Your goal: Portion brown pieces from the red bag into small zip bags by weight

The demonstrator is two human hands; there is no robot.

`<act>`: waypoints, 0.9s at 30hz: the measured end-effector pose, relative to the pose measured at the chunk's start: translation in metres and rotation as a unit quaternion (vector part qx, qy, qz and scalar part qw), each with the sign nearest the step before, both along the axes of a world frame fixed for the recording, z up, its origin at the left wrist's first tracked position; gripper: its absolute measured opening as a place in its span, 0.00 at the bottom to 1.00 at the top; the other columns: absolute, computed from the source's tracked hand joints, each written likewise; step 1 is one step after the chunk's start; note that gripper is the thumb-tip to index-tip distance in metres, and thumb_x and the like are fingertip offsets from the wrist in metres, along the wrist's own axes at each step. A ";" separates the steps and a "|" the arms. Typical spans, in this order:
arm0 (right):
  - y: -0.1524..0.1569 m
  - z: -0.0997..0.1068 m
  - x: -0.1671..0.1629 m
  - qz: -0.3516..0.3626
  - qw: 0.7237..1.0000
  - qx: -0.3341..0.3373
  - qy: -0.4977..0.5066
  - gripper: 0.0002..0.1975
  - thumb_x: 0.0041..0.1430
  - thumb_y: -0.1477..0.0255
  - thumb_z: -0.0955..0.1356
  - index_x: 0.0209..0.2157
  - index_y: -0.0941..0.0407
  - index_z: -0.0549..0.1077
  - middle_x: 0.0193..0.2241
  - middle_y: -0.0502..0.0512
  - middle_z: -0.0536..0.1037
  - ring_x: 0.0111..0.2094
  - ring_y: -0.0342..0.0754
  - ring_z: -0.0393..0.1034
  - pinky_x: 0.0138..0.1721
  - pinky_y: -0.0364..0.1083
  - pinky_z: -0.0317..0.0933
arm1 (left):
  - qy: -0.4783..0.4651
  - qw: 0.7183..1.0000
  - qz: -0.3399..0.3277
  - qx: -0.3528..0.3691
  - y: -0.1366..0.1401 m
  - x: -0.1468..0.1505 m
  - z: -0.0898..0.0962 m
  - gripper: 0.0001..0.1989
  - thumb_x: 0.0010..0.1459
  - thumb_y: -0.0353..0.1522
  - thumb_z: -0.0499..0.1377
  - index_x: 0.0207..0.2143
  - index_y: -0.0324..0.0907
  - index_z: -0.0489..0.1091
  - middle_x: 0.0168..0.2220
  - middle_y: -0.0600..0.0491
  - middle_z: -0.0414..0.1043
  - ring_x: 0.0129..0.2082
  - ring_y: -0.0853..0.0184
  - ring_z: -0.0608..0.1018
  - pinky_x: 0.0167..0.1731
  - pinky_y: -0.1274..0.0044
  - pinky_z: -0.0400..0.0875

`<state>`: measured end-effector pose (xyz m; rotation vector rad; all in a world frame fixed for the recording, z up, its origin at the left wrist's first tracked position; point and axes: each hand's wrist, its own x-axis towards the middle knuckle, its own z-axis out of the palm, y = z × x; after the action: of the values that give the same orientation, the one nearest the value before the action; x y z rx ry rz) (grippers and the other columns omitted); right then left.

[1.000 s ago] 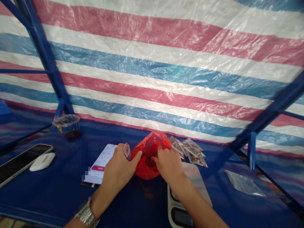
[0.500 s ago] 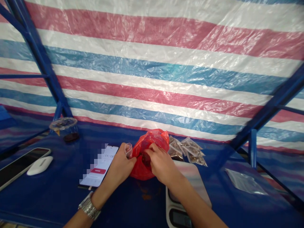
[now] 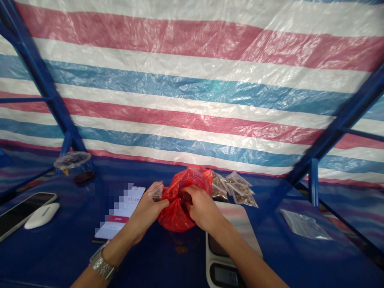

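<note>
Left hand [image 3: 149, 210] grips red bag [image 3: 175, 220], clear packet [image 3: 156, 192]; right hand [image 3: 203, 209] inside, grip unclear; scale [image 3: 245, 229] at bag's four o'clock.

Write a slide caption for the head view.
Right hand dipped into a red plastic bag, left hand at its rim.

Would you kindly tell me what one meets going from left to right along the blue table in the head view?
Dark phone → cup → lit phone → red bag → scale → flat clear bag.
</note>
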<state>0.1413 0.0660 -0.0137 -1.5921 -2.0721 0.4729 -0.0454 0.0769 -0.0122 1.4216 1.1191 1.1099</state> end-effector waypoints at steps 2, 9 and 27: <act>-0.001 -0.001 0.003 0.003 1.000 0.000 0.024 0.21 0.55 0.87 0.66 0.47 0.55 0.79 0.49 0.58 0.82 0.48 0.50 0.78 0.49 0.44 0.66 | 0.006 1.000 -0.010 0.002 0.001 -0.001 -0.001 0.06 0.49 0.27 0.58 0.30 0.43 0.64 0.32 0.59 0.68 0.32 0.69 0.73 0.32 0.78 0.69; -0.011 0.004 0.019 -0.031 0.989 0.056 0.136 0.17 0.61 0.81 0.68 0.49 0.53 0.80 0.46 0.55 0.85 0.47 0.51 0.79 0.52 0.49 0.69 | 0.026 0.998 0.029 0.046 0.006 0.007 -0.002 0.13 0.53 0.38 0.66 0.36 0.44 0.66 0.34 0.56 0.75 0.39 0.62 0.80 0.44 0.71 0.75; -0.041 0.035 -0.005 0.100 0.975 0.198 0.016 0.28 0.67 0.85 0.59 0.61 0.50 0.75 0.55 0.60 0.76 0.57 0.55 0.71 0.62 0.58 0.68 | 0.262 0.949 0.072 0.160 -0.014 0.031 -0.013 0.07 0.63 0.33 0.57 0.40 0.44 0.74 0.40 0.50 0.80 0.42 0.58 0.77 0.43 0.70 0.67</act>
<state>0.1365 0.0249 0.0209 -1.1463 -2.1479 0.1351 -0.0140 0.0627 -0.0250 1.9934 1.4777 1.0773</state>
